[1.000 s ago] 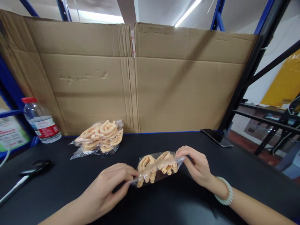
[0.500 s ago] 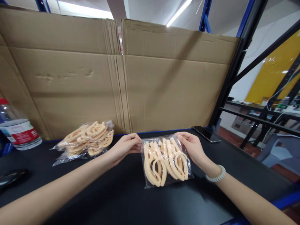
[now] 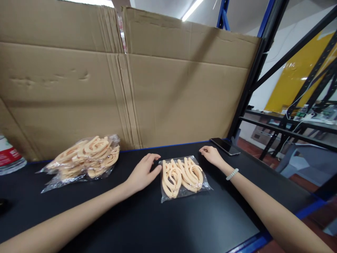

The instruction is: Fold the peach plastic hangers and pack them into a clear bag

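Note:
A clear plastic bag [image 3: 184, 177] of cream-coloured curved openwork pieces lies flat on the black table. Left of it is my left hand [image 3: 143, 173], fingers apart and holding nothing. Its thumb tip comes close to the bag's left edge; whether they touch I cannot tell. My right hand [image 3: 212, 155] rests on the table beyond the bag's upper right corner, clear of the plastic. Its fingers are curled in, with nothing visible in them. Further left sits a pile of similar bagged pieces [image 3: 91, 156], stacked in crinkled plastic.
A phone [image 3: 225, 146] lies at the back right of the table [image 3: 147, 225]. Cardboard sheets [image 3: 179, 91] stand along the back edge. At the far left are a red-labelled bottle [image 3: 9, 156] and part of a dark object [image 3: 3, 204]. A black metal post [image 3: 244, 91] rises at right.
Both hands have let go of the bag, which now lies on the table. My left hand has opened beside it; my right hand has drawn away and curled. The view has shifted right.

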Demonstrator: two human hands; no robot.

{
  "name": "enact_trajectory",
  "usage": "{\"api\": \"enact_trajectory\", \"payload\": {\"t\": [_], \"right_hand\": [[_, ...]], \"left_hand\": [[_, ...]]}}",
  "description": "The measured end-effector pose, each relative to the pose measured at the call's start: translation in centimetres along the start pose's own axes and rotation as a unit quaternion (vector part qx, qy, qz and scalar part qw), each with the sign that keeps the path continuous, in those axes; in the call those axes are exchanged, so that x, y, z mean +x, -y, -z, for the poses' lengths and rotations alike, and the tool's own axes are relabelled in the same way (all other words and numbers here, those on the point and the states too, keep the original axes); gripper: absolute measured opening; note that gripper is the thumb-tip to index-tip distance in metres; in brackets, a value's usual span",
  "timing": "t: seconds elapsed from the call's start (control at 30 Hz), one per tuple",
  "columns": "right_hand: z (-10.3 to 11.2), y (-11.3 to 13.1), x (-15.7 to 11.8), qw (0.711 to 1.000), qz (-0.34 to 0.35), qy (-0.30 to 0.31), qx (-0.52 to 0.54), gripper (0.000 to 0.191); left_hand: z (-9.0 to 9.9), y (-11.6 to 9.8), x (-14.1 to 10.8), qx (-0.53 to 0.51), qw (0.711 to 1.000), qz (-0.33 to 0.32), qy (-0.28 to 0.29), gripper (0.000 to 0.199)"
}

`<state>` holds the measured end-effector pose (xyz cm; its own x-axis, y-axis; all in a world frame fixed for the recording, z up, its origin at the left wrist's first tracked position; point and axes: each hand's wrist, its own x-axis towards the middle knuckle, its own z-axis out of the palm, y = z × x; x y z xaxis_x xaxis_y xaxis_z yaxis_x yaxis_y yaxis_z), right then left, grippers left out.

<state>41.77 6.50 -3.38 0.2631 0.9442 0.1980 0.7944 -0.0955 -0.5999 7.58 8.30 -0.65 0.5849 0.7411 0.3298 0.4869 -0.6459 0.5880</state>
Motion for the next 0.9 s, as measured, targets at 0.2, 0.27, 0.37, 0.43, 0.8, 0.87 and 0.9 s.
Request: {"api": "enact_trajectory", "payload": {"t": [0.2,0.27,0.37,0.43,0.8,0.87,0.9], "right_hand": [[0.4,-1.2,0.5,0.999,-0.031,-0.005,-0.011,0.026],[0.8,-1.5,0.7,0.999,-0.042,-0.02,-0.009,0.026],[1.8,-2.1,0.8,0.995,-0.068,-0.076,-0.004,0.025],[2.8,-2.5,0.9,0.986,-0.09,-0.138,0.0,0.024],[6.6,-5.9,0.5,0.887,-0.204,-0.414,0.032,0.025],[6.5,-6.2,0.6,0.882,-0.198,-0.427,0.039,0.025],[6.4,-6.4,0.7,0.88,-0.193,-0.432,0.041,0.025]], "left_hand": [[-1.6,-2.3,-3.1,0.12,0.96,-0.221,0.125,0.058],[-2.2,-2.4,-3.0,0.15,0.949,-0.227,0.157,0.06],[-3.1,-2.8,-1.6,0.16,0.949,-0.205,0.179,0.056],[-3.9,-3.1,-0.2,0.163,0.95,-0.188,0.189,0.055],[-12.0,-5.5,12.0,0.154,0.953,-0.16,0.207,0.055],[-13.3,-5.8,13.9,0.152,0.956,-0.152,0.2,0.057],[-13.8,-6.0,14.7,0.151,0.957,-0.149,0.196,0.058]]}}
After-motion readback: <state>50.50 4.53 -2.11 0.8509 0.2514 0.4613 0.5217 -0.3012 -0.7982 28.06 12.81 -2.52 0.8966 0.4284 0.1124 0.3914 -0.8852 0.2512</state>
